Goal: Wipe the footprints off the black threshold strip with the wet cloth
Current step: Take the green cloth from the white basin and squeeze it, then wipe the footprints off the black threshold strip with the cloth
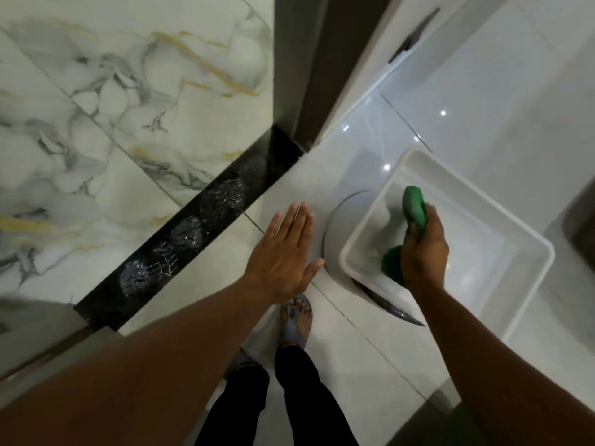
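A black threshold strip runs diagonally between the marbled floor and the white floor. Grey shoe-tread footprints mark it along its length. My right hand is shut on a green cloth, bunched up over the inside of a white plastic basin. My left hand hovers flat and open, fingers together, over the white tiles just right of the strip, holding nothing.
Marbled tiles lie left of the strip. A dark door frame rises at the strip's far end. A round grey lid-like disc sits under the basin. My sandalled foot and dark trouser legs stand below.
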